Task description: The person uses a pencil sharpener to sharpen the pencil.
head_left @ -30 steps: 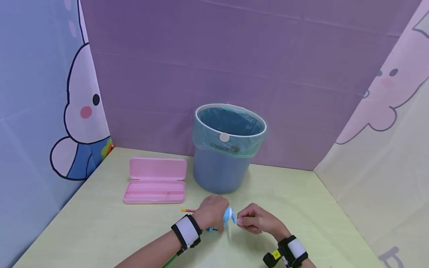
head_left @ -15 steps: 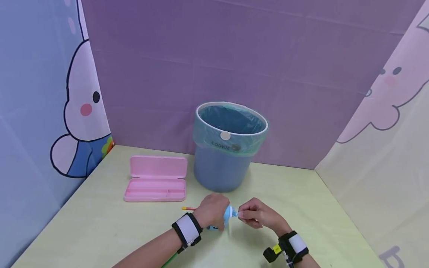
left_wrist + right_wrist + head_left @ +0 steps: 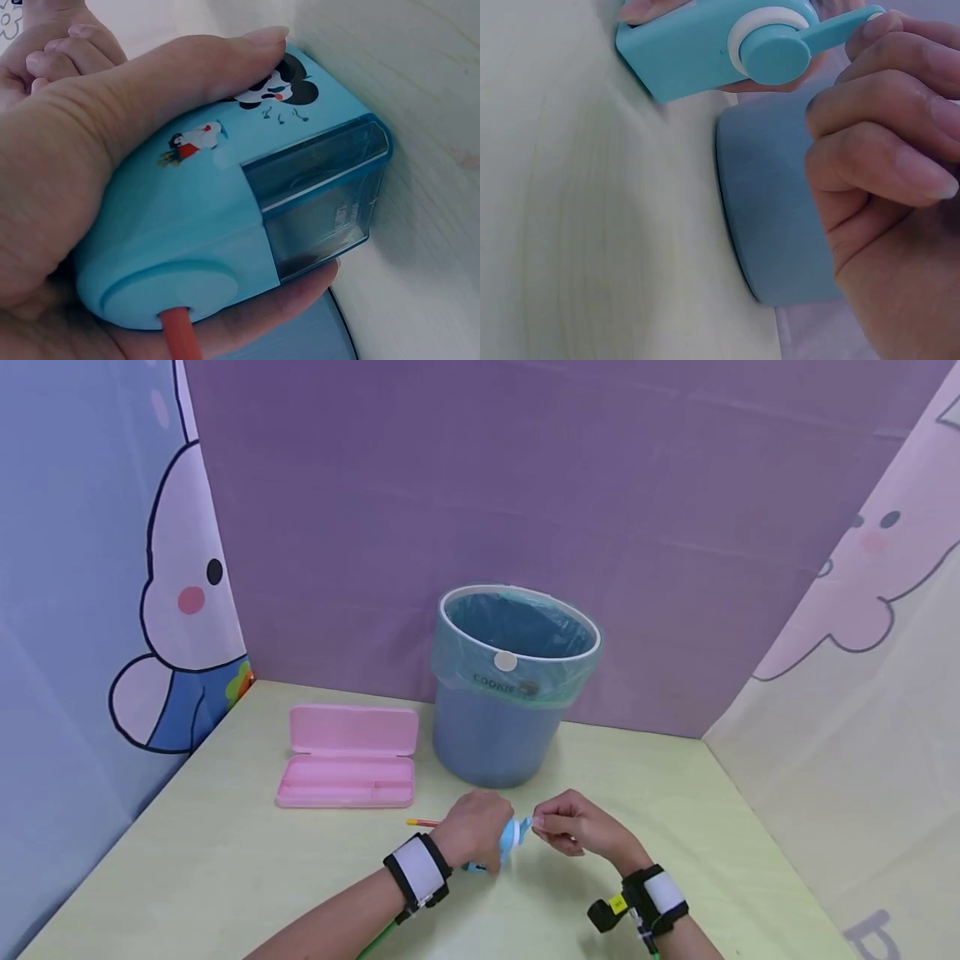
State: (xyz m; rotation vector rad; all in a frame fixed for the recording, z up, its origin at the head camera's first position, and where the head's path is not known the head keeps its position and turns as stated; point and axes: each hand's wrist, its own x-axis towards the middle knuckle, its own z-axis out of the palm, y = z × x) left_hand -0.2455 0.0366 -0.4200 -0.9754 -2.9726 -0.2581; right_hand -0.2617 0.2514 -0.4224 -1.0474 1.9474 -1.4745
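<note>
1. Head view: your hands meet above the table [image 3: 637, 902] at a blue sharpener [image 3: 508, 841], in front of the bin [image 3: 480, 739] and to the right of the pink pencil case [image 3: 322, 772], which lies with its lid raised.

2. Your left hand [image 3: 474, 827] wraps the sharpener's body firmly, thumb [image 3: 202, 67] laid across the printed side. A red pencil [image 3: 181, 336] pokes into one end; its point is hidden inside.

3. At the opposite end, your right hand [image 3: 581, 827] pinches the tip of the crank handle [image 3: 836, 30], the other fingers curled in.

4. Turning the crank handle looks like the step in hand. Make full, even circles from the wrist — a light pinch should suit better than a tight one.

5. Brace the body against the twist with your left hand, pressing toward the table. Whether the sharpener's underside touches down is hard to tell.

6. Watch the pencil — no finger plainly holds it. Should it spin or back out, steadying it would likely help; if the crank handle binds, ease off rather than force it.
</note>
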